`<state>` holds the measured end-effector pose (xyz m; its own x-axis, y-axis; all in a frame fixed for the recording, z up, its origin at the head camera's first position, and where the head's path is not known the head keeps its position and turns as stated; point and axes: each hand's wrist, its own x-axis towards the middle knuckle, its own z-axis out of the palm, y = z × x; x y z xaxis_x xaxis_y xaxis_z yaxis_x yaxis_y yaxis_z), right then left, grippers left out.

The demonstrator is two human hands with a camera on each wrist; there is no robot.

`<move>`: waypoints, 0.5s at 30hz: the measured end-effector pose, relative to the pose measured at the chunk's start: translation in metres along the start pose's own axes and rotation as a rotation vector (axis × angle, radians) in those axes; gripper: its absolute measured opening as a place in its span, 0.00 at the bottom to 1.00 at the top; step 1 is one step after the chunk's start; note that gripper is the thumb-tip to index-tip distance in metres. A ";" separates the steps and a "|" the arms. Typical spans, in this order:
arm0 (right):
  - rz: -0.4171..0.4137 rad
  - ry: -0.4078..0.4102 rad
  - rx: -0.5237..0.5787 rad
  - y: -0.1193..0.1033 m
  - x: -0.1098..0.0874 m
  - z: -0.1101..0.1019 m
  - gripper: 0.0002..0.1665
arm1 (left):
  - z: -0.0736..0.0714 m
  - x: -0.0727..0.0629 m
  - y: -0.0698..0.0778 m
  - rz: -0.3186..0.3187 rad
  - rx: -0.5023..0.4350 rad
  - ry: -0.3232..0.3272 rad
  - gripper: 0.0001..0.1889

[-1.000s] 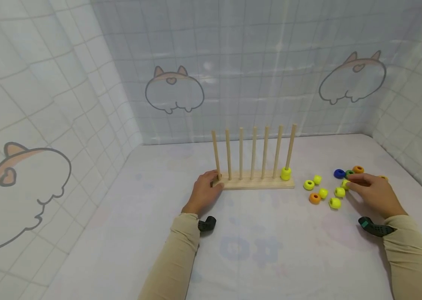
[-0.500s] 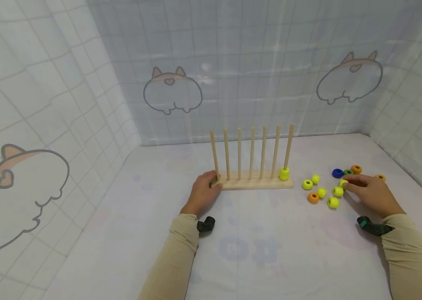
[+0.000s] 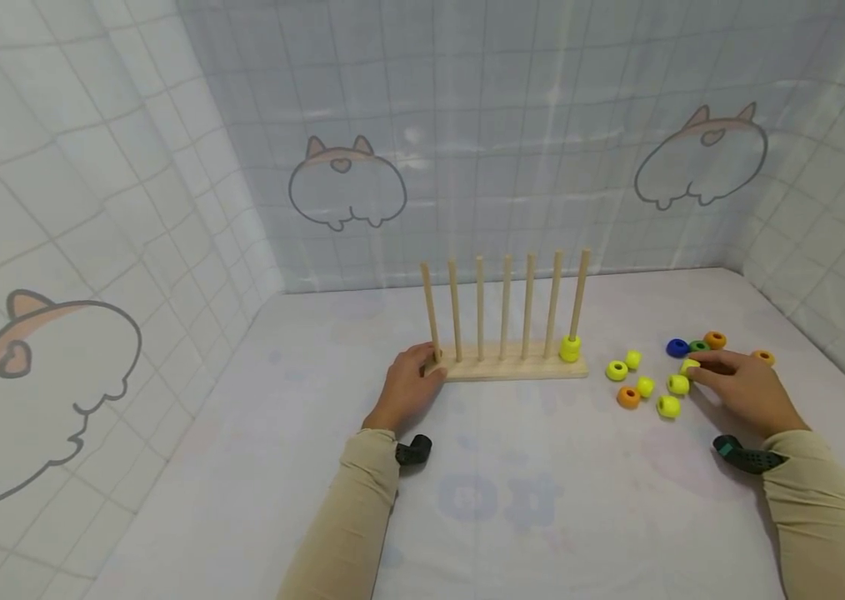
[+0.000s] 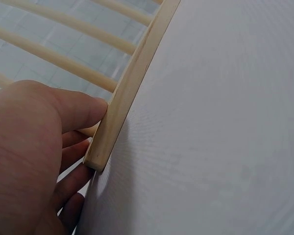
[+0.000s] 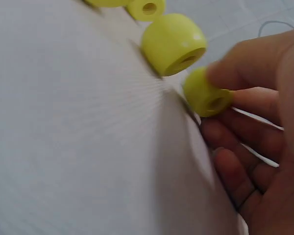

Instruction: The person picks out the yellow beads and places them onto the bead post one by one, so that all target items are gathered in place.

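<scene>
A wooden peg rack [image 3: 512, 367] with a row of upright dowels stands mid-table. Yellow beads [image 3: 570, 349] sit at the foot of its rightmost dowel. My left hand [image 3: 405, 387] grips the left end of the base; in the left wrist view the thumb [image 4: 83, 110] lies on the front edge, with fingers behind. At the right, my right hand [image 3: 748, 387] pinches a yellow bead [image 5: 203, 95] between thumb and fingers, low at the tabletop. Another yellow bead [image 5: 174, 44] lies just beside it.
Several loose yellow beads [image 3: 668, 407] and an orange bead [image 3: 628, 397] lie between rack and right hand. Behind that hand are a blue bead [image 3: 677, 347], a green bead [image 3: 699, 347] and an orange bead [image 3: 715, 340]. A tile-patterned sheet [image 3: 482, 167] hangs behind the table.
My right hand stays at the same yellow bead, its fingers settling slightly closer round it. The left hand and the rack hold their places; the head view shifts slightly.
</scene>
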<state>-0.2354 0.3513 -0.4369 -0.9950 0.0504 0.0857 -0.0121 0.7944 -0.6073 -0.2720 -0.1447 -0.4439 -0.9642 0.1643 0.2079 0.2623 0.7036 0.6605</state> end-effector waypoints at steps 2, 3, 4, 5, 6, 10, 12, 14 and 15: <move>0.013 0.033 0.010 0.000 -0.001 0.002 0.40 | 0.002 0.000 0.000 -0.001 -0.003 0.000 0.24; 0.017 0.049 0.015 0.000 -0.001 0.002 0.40 | 0.002 -0.001 -0.001 -0.002 -0.003 0.000 0.24; 0.021 0.063 0.020 0.001 -0.001 0.003 0.39 | 0.003 -0.001 -0.001 -0.003 -0.003 -0.001 0.24; 0.022 0.076 0.027 0.000 -0.001 0.003 0.39 | 0.003 -0.001 -0.001 -0.001 -0.005 0.001 0.24; 0.023 0.088 0.031 0.000 -0.001 0.004 0.38 | 0.003 -0.001 -0.001 0.001 -0.004 0.002 0.23; 0.030 0.116 0.061 0.001 0.000 0.005 0.36 | 0.003 0.000 -0.001 0.009 0.004 0.003 0.23; 0.038 0.120 0.080 0.001 0.001 0.005 0.36 | 0.002 0.000 -0.001 0.014 0.006 0.003 0.23; 0.040 0.126 0.094 0.000 0.002 0.005 0.35 | 0.001 0.000 -0.001 0.016 0.008 0.007 0.23; 0.042 0.128 0.104 -0.001 0.003 0.005 0.35 | 0.000 0.000 -0.001 0.013 0.009 0.005 0.23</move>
<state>-0.2386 0.3477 -0.4403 -0.9744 0.1636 0.1543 0.0121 0.7234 -0.6903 -0.2723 -0.1455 -0.4447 -0.9607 0.1695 0.2200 0.2740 0.7076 0.6513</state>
